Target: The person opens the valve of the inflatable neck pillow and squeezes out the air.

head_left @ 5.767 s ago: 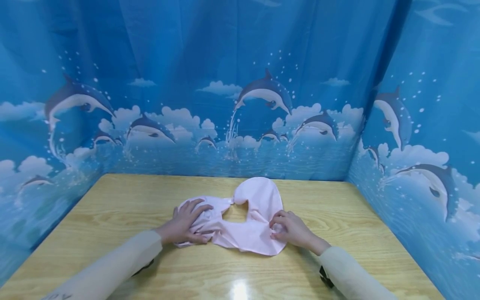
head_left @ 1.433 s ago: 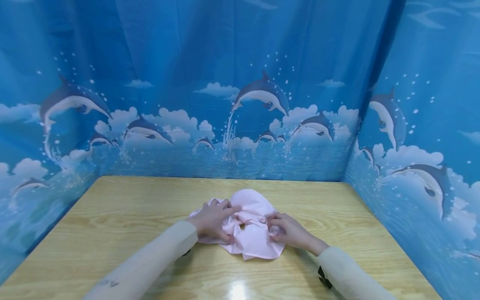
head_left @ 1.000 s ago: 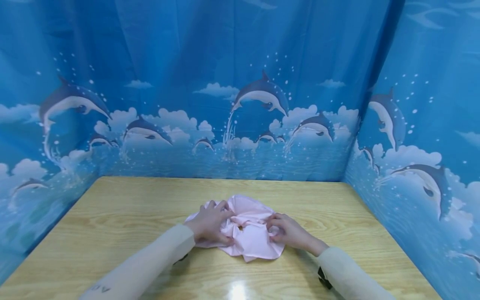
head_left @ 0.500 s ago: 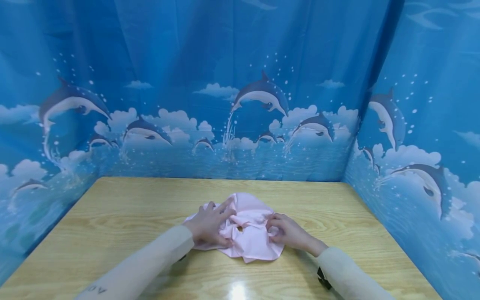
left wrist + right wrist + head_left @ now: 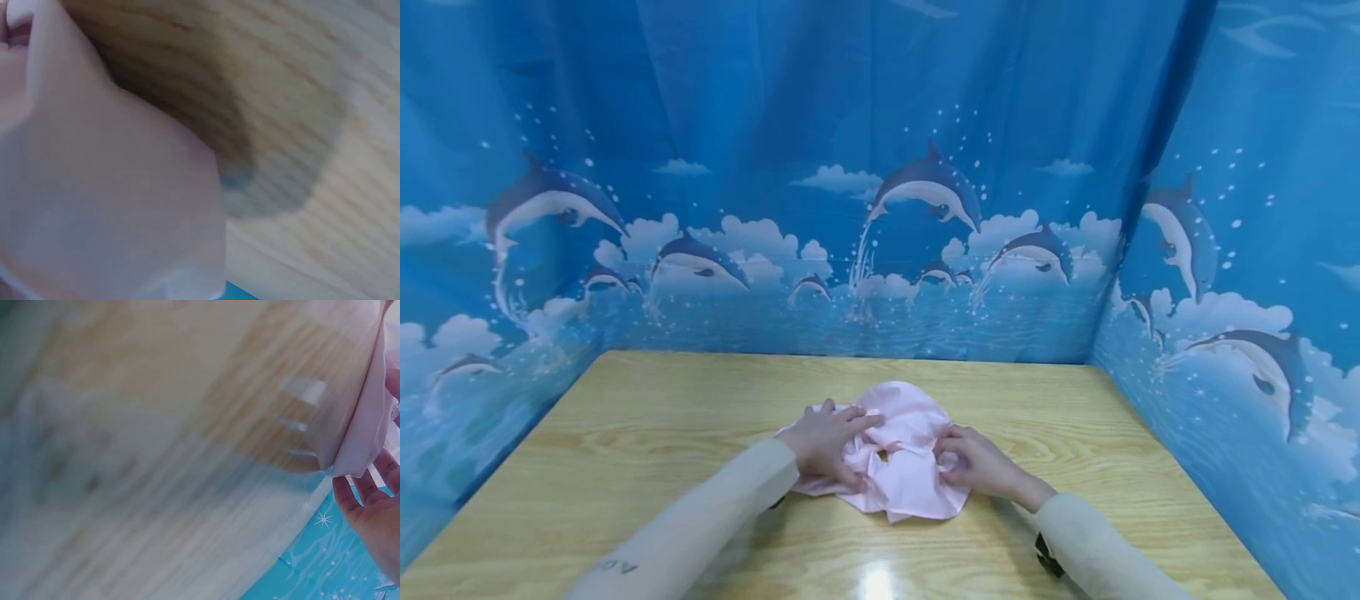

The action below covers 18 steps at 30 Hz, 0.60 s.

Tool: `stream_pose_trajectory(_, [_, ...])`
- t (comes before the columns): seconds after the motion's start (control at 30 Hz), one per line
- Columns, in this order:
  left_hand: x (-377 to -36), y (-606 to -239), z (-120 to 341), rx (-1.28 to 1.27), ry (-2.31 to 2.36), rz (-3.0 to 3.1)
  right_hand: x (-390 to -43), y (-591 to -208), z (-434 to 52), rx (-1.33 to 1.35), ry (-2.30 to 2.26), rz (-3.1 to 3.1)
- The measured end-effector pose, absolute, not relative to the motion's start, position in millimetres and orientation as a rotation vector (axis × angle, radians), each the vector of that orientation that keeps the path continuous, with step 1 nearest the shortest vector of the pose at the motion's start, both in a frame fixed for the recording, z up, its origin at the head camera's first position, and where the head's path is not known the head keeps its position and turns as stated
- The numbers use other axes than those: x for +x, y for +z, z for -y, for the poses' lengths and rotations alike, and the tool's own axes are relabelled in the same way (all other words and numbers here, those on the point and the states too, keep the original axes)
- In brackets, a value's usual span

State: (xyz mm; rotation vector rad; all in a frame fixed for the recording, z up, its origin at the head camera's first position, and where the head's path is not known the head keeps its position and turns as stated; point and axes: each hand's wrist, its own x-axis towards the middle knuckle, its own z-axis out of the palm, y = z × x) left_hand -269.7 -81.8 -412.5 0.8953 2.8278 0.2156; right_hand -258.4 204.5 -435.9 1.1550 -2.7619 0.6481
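A thin pink cloth (image 5: 913, 479), ring-shaped with a small hole in its middle, lies crumpled on the table. My left hand (image 5: 827, 442) is over its left part, thumb and fingers spread apart and bent, gathering the fabric between them. In the left wrist view the pink cloth (image 5: 125, 194) rises in a loose fold that hides most of that hand. At the right edge, my right hand (image 5: 985, 467) pinches the fabric between thumb and curled fingers. The right wrist view shows this hand (image 5: 375, 506) with its fingertips at the cloth's hem (image 5: 365, 434).
Under the cloth is a wood-grain table (image 5: 700, 400), with a bright light reflection near its front edge. Blue curtains (image 5: 760, 125) printed with dolphins stand along the back and both sides.
Since the earliest frame my left hand has moved right, bunching the cloth's left part inward and narrowing the hole. Lately it has only shifted slightly. My right hand keeps its place.
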Motion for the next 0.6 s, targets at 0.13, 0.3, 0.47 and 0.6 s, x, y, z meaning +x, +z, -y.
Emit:
stream_pose_trajectory(0.13, [-270.7,-418.4,82.2,0.924,0.280,-2.840,-257.7,-436.5,-205.0,1.138,0.658,2.799])
stream_pose_trajectory(0.3, [-270.6,-424.6,82.7,0.922,0.342,-2.859,-257.0,-437.2,-205.1,1.111,0.678,2.843])
stream_pose_trajectory(0.47, [-268.9,-426.7,82.9,0.899,0.372,-2.879,-256.4,-437.5,-203.7,1.128,0.672,2.827])
stream_pose_trajectory(0.6, [-266.2,-427.8,82.9,0.885,0.387,-2.907,-256.1,-436.8,-202.8,1.146,0.665,2.810])
